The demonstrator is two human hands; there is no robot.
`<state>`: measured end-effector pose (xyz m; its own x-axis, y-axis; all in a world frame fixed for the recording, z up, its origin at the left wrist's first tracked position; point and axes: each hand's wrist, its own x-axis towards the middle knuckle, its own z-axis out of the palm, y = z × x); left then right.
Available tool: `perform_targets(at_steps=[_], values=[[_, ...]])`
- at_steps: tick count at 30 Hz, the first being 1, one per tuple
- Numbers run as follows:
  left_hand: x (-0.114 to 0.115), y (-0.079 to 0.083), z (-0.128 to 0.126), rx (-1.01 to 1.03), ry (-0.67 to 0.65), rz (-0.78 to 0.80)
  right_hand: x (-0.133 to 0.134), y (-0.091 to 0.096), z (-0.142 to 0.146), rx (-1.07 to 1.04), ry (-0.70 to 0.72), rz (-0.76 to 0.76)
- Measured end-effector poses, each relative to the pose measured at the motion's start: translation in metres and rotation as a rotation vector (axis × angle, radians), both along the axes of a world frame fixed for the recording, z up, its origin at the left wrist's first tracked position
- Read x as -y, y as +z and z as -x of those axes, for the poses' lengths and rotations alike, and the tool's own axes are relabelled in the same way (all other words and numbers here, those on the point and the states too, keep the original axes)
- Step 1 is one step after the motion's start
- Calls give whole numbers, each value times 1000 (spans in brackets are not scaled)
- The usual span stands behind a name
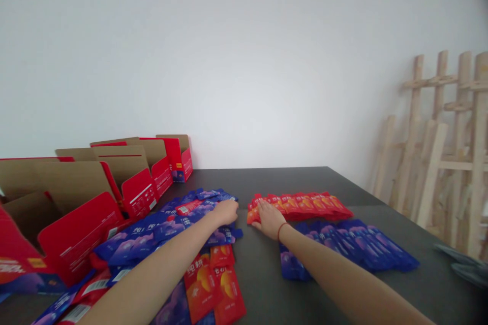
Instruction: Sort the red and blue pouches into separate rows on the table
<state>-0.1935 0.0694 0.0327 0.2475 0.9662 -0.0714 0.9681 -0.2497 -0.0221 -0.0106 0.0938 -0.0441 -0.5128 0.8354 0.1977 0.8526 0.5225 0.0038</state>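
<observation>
My left hand [226, 212] rests at the right edge of a heap of blue pouches [152, 233], its fingers curled down and closed; whatever they hold is hidden beneath them. My right hand [271, 219] lies flat, fingers stretched out, on the left end of a row of overlapping red pouches [308, 205]. Nearer to me, under the right forearm, a second row holds overlapping blue pouches [366, 244]. Below the heap, several loose red pouches [229, 289] lie face up between my arms, and one small red pouch [188, 207] sits on top of the blue ones.
Several open red cardboard boxes [82, 238] with brown insides stand along the left side of the dark table [263, 180]. Wooden easels [470, 162] lean by the white wall at the right. A grey-green object [467, 264], blurred, juts in at the right edge.
</observation>
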Motion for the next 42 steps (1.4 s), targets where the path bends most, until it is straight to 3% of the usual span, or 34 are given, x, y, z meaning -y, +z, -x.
perform_targets(at_steps=[5,12,21,26,29,33,38,42], values=[[1,3,15,-90,77,21,0,-2,2,11,-9,3],[7,-6,-2,-136,171,20,0,-1,3,27,-13,-12],[10,-16,-14,-108,208,-79,3,3,1,23,5,-40],[14,-8,-7,-86,179,-124,13,14,5,-20,55,-64],[25,3,3,-57,120,-158,29,23,9,-49,133,-70],[58,15,22,-15,29,-175,64,32,13,-67,302,-55],[105,11,44,87,-82,-178,117,36,23,-96,588,26],[125,8,52,146,-76,-192,153,35,42,-148,731,107]])
